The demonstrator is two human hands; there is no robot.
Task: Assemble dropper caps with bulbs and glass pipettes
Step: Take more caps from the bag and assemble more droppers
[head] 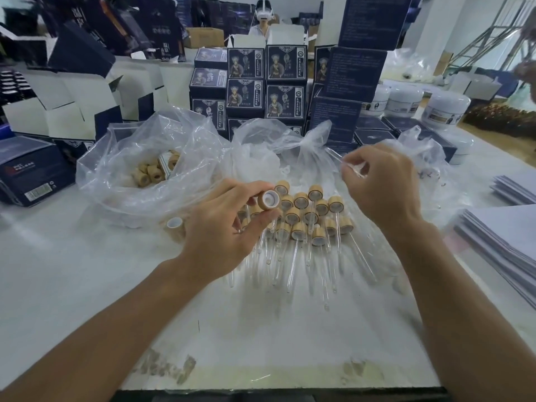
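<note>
My left hand (229,227) pinches a wooden dropper cap (268,200) between thumb and fingers, its white inner side turned toward me. My right hand (383,181) is raised to the right of it and pinches a thin glass pipette (338,158) that slants up to the left. Between and below the hands lies a pile of assembled droppers (307,219), wooden caps at the far side and glass tubes pointing toward me. One loose wooden cap (175,224) stands on the table to the left of my left hand.
A clear plastic bag (116,175) holding several wooden caps (150,172) lies at the left, more clear bags (261,146) behind the pile. Dark blue boxes (246,82) are stacked behind, white jars (443,108) at the back right, paper stacks (504,236) at the right. A person sits far back.
</note>
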